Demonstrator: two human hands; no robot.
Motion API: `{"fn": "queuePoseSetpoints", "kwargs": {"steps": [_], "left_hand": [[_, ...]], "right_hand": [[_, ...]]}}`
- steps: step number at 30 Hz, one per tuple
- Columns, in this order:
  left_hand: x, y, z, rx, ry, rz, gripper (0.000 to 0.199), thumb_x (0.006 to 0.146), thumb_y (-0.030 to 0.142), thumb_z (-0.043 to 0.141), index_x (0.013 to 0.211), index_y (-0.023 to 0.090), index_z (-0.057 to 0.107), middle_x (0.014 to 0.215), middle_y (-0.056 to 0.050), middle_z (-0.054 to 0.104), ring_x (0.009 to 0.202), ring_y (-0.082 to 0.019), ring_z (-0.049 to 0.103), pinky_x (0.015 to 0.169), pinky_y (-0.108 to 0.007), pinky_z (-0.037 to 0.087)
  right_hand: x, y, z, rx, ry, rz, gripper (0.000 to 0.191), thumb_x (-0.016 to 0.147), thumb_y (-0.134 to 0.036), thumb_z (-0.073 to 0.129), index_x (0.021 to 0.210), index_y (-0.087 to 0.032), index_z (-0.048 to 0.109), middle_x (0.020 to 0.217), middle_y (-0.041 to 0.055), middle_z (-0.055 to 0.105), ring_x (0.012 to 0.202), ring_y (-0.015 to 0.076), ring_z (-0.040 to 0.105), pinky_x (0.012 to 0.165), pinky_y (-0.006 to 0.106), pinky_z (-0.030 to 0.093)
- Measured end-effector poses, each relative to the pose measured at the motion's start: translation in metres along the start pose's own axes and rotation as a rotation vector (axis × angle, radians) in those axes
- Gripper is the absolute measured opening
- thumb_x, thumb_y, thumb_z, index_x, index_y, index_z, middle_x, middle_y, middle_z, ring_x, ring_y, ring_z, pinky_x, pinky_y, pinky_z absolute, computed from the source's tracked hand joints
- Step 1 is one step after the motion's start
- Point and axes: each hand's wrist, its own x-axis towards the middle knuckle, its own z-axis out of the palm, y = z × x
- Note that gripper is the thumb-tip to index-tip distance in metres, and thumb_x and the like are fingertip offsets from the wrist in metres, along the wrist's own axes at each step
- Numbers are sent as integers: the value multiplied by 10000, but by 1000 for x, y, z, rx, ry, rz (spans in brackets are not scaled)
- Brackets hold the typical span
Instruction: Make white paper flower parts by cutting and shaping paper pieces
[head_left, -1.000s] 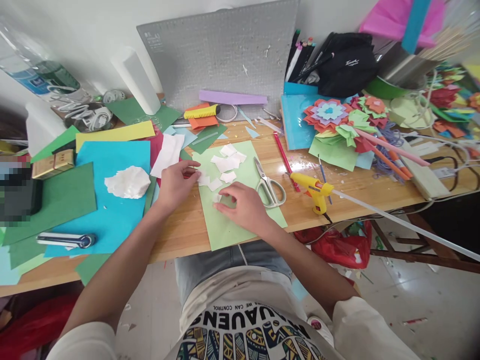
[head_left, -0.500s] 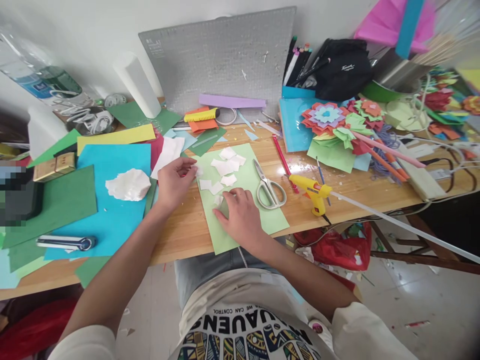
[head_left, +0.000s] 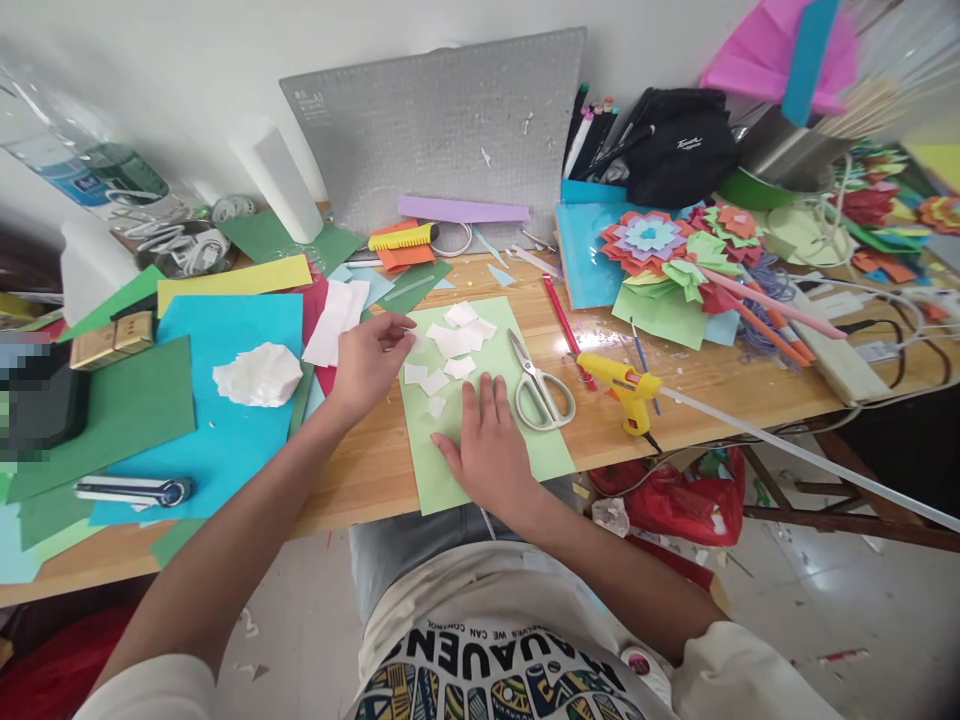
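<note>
My left hand [head_left: 373, 362] is pinched above the left edge of a light green sheet [head_left: 450, 475], with a small pale paper scrap partly showing at its fingertips. Flat on that sheet rests my right hand [head_left: 493, 440], fingers stretched out and holding nothing. Beyond its fingertips lie several torn white paper scraps [head_left: 450, 342], one small scrap [head_left: 436, 407] close to the right thumb. Scissors [head_left: 541, 385] with pale handles lie closed on the sheet's right side. A folded white tissue [head_left: 336, 322] is just behind my left hand.
A yellow glue gun [head_left: 626, 385] with a long glue stick lies right of the scissors, beside a red pen [head_left: 559, 310]. Crumpled white tissue [head_left: 259, 375] and a stapler [head_left: 135, 489] sit on coloured paper at left. Paper flowers [head_left: 649, 240] are at right; a grey cutting mat [head_left: 442, 140] leans behind.
My right hand has let go of a small white scrap, which now lies on the green sheet, and its fingers have straightened flat. My left hand has shifted slightly right, still pinched.
</note>
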Motion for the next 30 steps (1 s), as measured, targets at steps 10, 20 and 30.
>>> {"fn": "queuePoseSetpoints", "kwargs": {"steps": [10, 20, 30], "left_hand": [[51, -5, 8, 2, 69, -29, 244, 720, 254, 651, 932, 163, 730, 804, -56, 738, 754, -207, 685, 763, -335, 542], [54, -18, 12, 318, 77, 17, 239, 776, 233, 606, 955, 186, 758, 883, -96, 750, 854, -272, 680, 840, -387, 501], [23, -4, -11, 312, 90, 101, 319, 865, 229, 507, 1077, 178, 740, 1048, -82, 735, 800, -202, 635, 842, -333, 482]], "right_hand": [[12, 2, 0, -32, 18, -11, 782, 960, -512, 486, 1511, 16, 319, 1589, 351, 200, 1491, 488, 176, 1137, 613, 306], [12, 16, -14, 10, 20, -88, 655, 976, -450, 472, 1484, -43, 394, 1573, 265, 333, 1470, 432, 274, 1113, 581, 367], [50, 8, -28, 81, -15, -141, 343, 880, -346, 664, 1178, -176, 671, 1094, 123, 638, 1039, 285, 583, 879, 394, 513]]}}
